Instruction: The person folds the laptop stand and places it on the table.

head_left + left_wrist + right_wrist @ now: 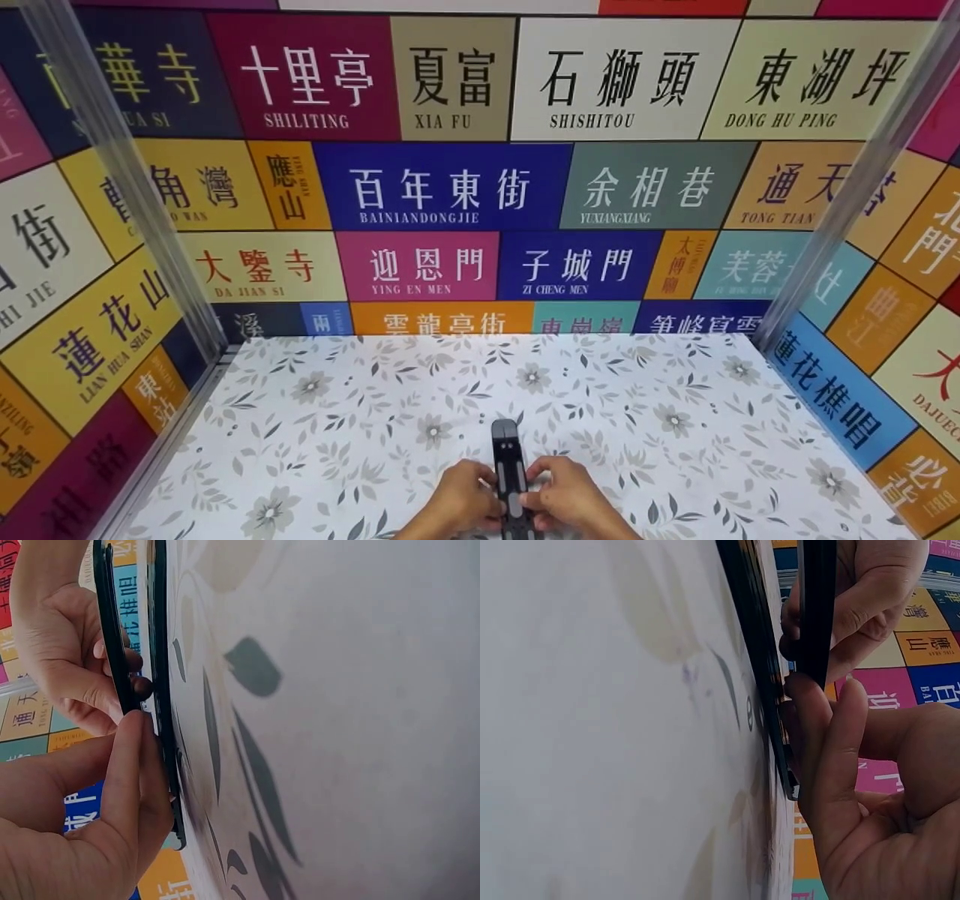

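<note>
A long black stapler (510,457) points away from me on the patterned tabletop. Its lower part (159,652) lies along the table and its upper part (112,622) is raised, with a gap between them. My left hand (466,495) holds the stapler from the left side. From the right, my right hand (564,493) holds it too, with thumb and fingers at the raised part. In the right wrist view, fingertips of both hands reach into the gap beside the upper part (816,615). The fingers partly hide the stapler's near end.
The tabletop (360,450) has a white cover with grey flowers and leaves. Behind it stands a wall (450,187) of coloured panels with Chinese lettering. Clear upright strips (142,172) stand at the table's back corners.
</note>
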Available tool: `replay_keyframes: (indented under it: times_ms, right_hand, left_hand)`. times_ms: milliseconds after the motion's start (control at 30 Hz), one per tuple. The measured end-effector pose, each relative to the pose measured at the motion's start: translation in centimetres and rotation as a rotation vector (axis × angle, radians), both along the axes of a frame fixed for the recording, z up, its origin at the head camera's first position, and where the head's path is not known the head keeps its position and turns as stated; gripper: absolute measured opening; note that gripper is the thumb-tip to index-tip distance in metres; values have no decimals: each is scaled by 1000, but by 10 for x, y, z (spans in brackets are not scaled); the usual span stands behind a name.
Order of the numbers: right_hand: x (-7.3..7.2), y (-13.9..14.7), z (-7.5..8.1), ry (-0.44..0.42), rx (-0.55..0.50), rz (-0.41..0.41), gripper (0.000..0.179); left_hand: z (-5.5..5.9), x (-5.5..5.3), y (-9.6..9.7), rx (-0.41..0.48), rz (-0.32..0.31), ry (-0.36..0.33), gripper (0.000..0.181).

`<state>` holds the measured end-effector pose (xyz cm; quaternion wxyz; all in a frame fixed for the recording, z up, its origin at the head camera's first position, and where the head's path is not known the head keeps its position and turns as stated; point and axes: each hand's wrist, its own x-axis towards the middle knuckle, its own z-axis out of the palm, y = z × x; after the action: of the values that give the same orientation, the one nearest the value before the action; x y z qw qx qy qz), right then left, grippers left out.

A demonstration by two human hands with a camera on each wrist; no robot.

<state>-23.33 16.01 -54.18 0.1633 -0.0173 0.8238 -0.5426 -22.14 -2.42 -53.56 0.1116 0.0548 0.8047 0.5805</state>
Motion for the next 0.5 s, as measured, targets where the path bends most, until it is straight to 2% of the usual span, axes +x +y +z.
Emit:
replay_keyframes:
  times_ms: [167, 400, 500]
  right_hand:
    - [-1, -1, 1, 23, 53, 14, 27]
    - [-1, -2, 4, 71, 114, 57, 23]
    - [-1, -3, 5, 112, 158, 73, 21]
  left_hand:
    - [0, -1, -1, -87, -4, 69, 30]
    - [4, -4, -3, -295, -6, 151, 30]
    - [4, -4, -2, -294, -13, 146, 29]
